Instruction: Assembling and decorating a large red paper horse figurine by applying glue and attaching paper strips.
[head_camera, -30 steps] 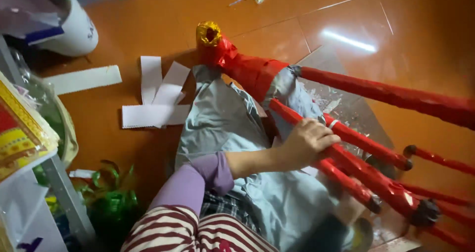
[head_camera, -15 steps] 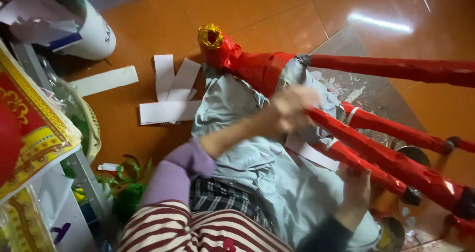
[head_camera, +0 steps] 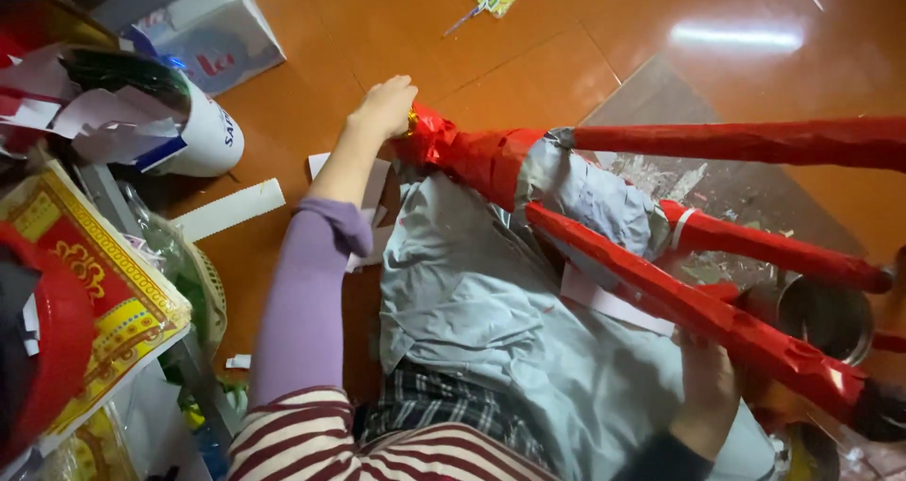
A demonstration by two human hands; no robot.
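Now left hand fingers curl shut on the red frame's tip; right hand grips a red strut.

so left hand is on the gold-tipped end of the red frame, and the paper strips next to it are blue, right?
Not quite. The head view shows the left hand on the gold-tipped end of the red frame, but the paper strips beside it on the orange floor are white, not blue.
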